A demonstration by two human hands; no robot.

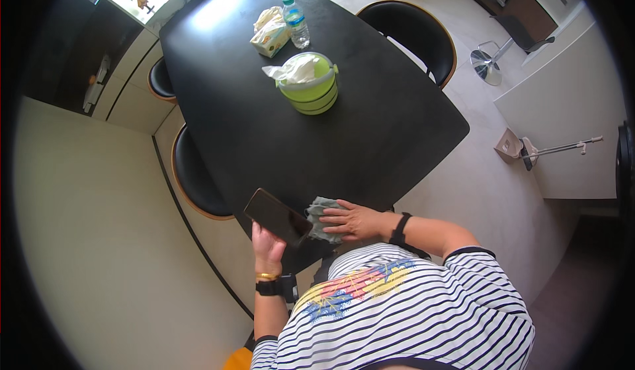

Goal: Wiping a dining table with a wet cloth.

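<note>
My left hand point(268, 242) grips a dark smartphone point(278, 216) by its lower edge, tilted above the near left part of the black table point(347, 156). Its dark screen faces up towards me. Beside it, my right hand point(354, 220) lies palm down with fingers spread on a crumpled grey-green cloth point(318, 221), holding it against the table near its front edge. The right palm and part of the cloth under it are hidden.
Farther up the table stand a green lidless bucket point(312, 103) with white tissue in it, a tissue pack point(272, 40) and a plastic water bottle point(297, 25). Black chairs point(196, 176) line the left side, another chair point(412, 32) the right. A broom and dustpan point(526, 149) stand right.
</note>
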